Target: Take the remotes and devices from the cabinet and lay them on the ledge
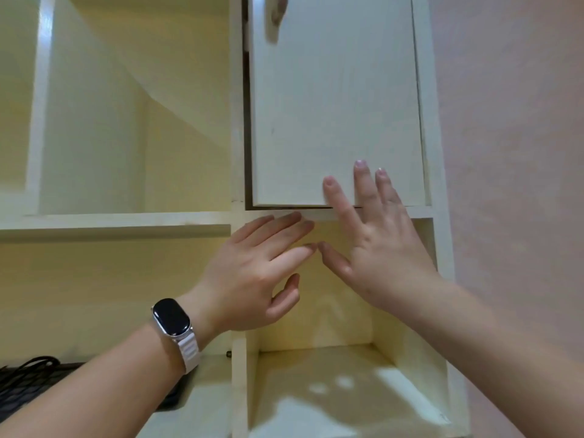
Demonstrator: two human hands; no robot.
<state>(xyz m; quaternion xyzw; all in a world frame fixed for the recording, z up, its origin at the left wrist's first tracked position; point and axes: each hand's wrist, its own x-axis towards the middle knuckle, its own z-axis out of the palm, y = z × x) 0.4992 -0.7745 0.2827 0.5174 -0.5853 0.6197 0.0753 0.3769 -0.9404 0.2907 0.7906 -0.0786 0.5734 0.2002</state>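
- Cabinet door [335, 102]: sitting nearly shut, thin dark gap showing along left and bottom edges.
- Right hand [379, 245]: pressing spread, empty fingers on door's lower corner.
- Left hand [252, 273]: hovering open, holding nothing, just below.
- Remotes, devices: not showing; presumably waiting behind door.
- Risk: fingertips slipping off the flat face; door swinging into left hand.

Black keyboard [22, 390] bottom left; pink wall [512, 153] right.

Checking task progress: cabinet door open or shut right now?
Nearly shut. The cabinet door sits almost flush in its frame, with a thin dark gap along its left and bottom edges. The right hand has fingertips on its lower edge; nothing inside shows.
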